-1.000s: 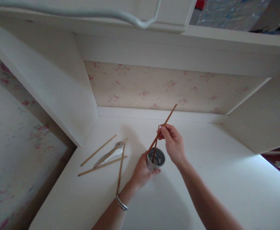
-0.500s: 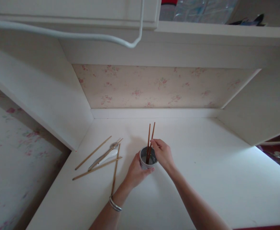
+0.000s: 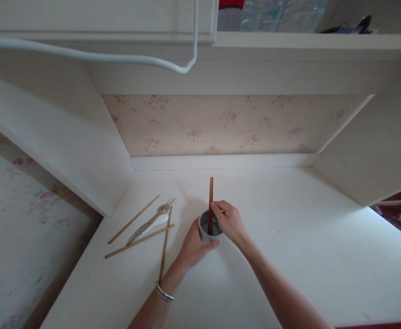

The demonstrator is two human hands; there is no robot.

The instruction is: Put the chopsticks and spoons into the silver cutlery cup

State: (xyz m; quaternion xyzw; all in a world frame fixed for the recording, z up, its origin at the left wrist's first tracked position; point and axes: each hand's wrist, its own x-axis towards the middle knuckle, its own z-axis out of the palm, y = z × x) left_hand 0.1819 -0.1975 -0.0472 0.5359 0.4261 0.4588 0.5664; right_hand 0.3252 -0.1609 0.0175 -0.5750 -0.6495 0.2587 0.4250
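Observation:
A small grey perforated holder cup stands on the white desk. My left hand, with a silver bangle at the wrist, is wrapped round the cup's near side. Two brown chopsticks stand upright in the cup, close together. My right hand pinches them just above the rim. To the left on the desk lie several loose chopsticks and two spoons, one metal, one white.
The desk sits in a white alcove with side panels left and right and a floral back wall. A white cable hangs from the shelf above. A floral surface lies beyond the desk's left edge.
The right hand has lowered the two chopsticks from a slant into the cup, where they now stand upright and side by side. The left hand has kept hold of the cup.

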